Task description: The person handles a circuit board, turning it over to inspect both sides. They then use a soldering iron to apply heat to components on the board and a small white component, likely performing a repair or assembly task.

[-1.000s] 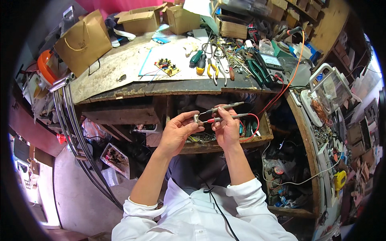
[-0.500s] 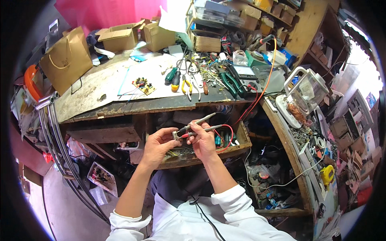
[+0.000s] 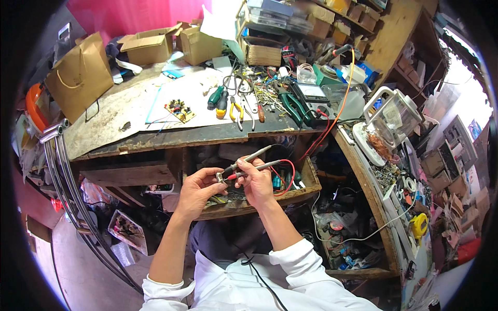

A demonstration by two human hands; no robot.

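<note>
Centrally, both hands meet over the open drawer below the worktop. Left hand pinches a small part, probably a component, steadying it for contact. Right hand is closed on two probes, tips angled onto that part. Pliers lie unused above.

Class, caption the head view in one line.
Right hand presses two probes to a small part held in left hand.
</note>
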